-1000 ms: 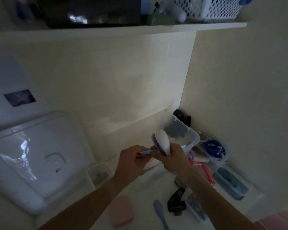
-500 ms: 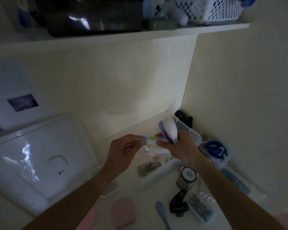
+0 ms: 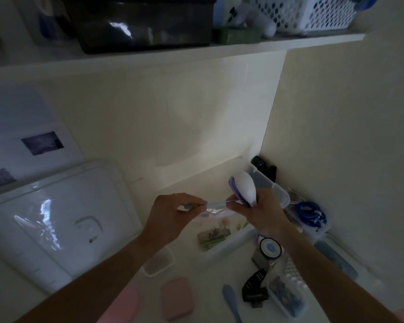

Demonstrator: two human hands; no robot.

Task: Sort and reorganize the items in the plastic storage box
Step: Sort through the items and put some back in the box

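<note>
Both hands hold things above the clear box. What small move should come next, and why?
Probably lower the thin blue stick, pinched in the left hand, into the clear storage box below; the right hand is occupied gripping the white and purple brush.

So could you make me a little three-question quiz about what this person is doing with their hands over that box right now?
1. True or false: the right hand grips a white and purple brush.
2. What does the left hand pinch? A) a thin light-blue stick B) a pink case C) a blue cord
3. Where does the coiled blue cord lie: left or right of the hands?

Key: 1 true; 2 A; 3 right.
</note>
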